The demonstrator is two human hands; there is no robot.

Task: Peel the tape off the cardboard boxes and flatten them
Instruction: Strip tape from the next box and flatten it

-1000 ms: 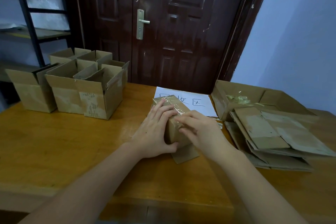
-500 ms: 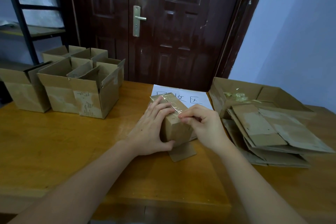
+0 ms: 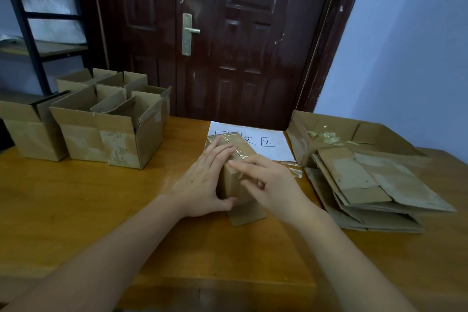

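Cardboard box (image 3: pixel 236 159) upright, long axis pointing away, left hand (image 3: pixel 202 180) gripping

Brown box (image 3: pixel 236 180) with a shiny yellowish tape strip (image 3: pixel 236 145) on top. White sheet (image 3: pixel 255 143) with black handwritten characters at the desk's far edge. Orange-brown wood desk (image 3: pixel 101 210). Plain brown open boxes (image 3: pixel 101 124) at far left, whitish torn patches. Dark reddish-brown door (image 3: pixel 228 45).

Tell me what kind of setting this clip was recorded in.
Likely a small storeroom or back room used for sorting packaging. A dark wooden door stands behind a wooden table, a metal shelf rack is at far left, and open cardboard boxes and flattened cardboard sit on the table.
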